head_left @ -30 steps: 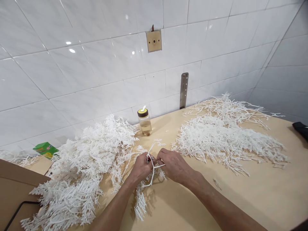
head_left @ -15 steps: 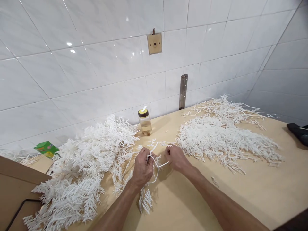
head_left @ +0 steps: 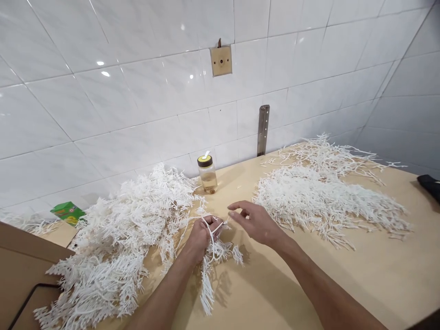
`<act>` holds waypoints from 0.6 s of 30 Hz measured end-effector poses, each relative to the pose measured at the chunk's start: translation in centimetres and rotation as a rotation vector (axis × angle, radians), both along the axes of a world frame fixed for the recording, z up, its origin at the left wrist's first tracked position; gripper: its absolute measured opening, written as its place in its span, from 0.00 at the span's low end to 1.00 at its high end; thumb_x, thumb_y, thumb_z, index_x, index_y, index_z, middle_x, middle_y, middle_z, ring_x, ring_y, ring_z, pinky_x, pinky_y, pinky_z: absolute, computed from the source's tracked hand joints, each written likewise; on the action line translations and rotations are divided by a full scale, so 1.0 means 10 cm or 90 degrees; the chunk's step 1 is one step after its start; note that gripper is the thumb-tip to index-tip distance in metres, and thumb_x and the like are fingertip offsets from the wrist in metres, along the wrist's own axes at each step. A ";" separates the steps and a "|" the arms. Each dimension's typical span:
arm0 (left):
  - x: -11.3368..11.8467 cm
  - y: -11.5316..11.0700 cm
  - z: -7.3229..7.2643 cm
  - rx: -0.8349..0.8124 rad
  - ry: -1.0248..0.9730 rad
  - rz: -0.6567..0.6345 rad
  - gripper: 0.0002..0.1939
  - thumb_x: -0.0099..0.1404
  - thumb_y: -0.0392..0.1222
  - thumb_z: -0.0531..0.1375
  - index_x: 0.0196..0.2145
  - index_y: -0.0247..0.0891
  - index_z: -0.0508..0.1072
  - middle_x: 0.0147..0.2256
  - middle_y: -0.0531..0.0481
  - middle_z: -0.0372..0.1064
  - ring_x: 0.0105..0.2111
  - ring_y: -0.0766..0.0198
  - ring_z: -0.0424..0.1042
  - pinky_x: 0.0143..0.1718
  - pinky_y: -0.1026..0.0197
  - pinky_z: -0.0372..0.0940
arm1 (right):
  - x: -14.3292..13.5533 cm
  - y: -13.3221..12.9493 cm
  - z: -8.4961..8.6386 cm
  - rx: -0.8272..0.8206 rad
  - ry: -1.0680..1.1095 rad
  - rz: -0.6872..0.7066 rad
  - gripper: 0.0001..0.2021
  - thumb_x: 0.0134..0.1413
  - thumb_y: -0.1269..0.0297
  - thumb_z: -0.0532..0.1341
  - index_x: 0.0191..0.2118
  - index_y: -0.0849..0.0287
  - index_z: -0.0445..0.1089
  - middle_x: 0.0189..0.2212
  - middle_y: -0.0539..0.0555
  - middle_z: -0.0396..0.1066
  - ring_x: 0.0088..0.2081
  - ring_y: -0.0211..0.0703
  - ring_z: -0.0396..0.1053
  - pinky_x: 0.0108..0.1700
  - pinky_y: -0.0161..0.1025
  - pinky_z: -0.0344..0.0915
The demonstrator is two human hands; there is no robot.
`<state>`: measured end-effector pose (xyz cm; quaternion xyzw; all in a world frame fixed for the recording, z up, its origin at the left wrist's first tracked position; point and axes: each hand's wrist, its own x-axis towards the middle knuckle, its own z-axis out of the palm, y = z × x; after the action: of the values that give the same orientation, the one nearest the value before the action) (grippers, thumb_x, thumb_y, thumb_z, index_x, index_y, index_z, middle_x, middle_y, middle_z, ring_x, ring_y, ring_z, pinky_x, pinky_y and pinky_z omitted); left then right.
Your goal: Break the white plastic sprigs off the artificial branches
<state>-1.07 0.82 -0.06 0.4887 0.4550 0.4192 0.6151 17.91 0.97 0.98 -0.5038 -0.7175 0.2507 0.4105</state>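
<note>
Gripping a white branched sprig (head_left: 213, 236), the left hand (head_left: 202, 236) was above the tabletop (head_left: 292, 279), between two white heaps (head_left: 137, 220); the right hand (head_left: 256, 222) was open just beside it. Behind stood a lidded jar (head_left: 208, 176) of pale amber liquid, with a green carton (head_left: 68, 213) left of the near heap.

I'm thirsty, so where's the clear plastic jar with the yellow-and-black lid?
In the head view, the jar stands near the middle, by the white tiled wall, right of the left white branchy heap.
</note>
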 end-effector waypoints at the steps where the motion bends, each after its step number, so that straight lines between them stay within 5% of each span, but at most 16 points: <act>1: 0.00 0.00 -0.01 -0.012 -0.005 0.003 0.21 0.48 0.53 0.70 0.21 0.36 0.66 0.16 0.60 0.53 0.16 0.75 0.49 0.18 0.68 0.46 | -0.04 -0.02 0.00 -0.016 -0.003 0.032 0.13 0.59 0.56 0.57 0.42 0.56 0.75 0.40 0.53 0.76 0.33 0.40 0.70 0.37 0.37 0.64; 6: 0.01 0.03 -0.06 -0.047 -0.005 0.023 0.21 0.46 0.53 0.71 0.24 0.34 0.69 0.15 0.58 0.56 0.14 0.75 0.52 0.15 0.68 0.47 | -0.09 -0.03 -0.03 -0.067 -0.035 0.049 0.09 0.57 0.62 0.58 0.32 0.57 0.75 0.28 0.51 0.75 0.28 0.39 0.67 0.33 0.36 0.60; 14: 0.02 0.01 -0.06 -0.048 0.027 0.006 0.20 0.46 0.52 0.71 0.22 0.35 0.67 0.15 0.57 0.57 0.13 0.74 0.52 0.14 0.68 0.46 | -0.14 -0.07 -0.03 -0.037 -0.086 0.044 0.08 0.58 0.67 0.56 0.30 0.58 0.70 0.28 0.51 0.73 0.30 0.39 0.66 0.33 0.35 0.57; 18: 0.01 -0.01 -0.05 0.026 0.043 0.087 0.19 0.49 0.51 0.70 0.21 0.34 0.68 0.16 0.58 0.56 0.16 0.75 0.51 0.17 0.69 0.46 | -0.18 0.01 -0.16 -0.022 -0.166 -0.069 0.08 0.57 0.72 0.54 0.29 0.59 0.68 0.28 0.53 0.71 0.30 0.40 0.66 0.33 0.36 0.56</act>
<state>-1.01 0.75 -0.58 0.4826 0.4991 0.4526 0.5595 16.12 1.07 -0.58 -0.5771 -0.7320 0.1732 0.3181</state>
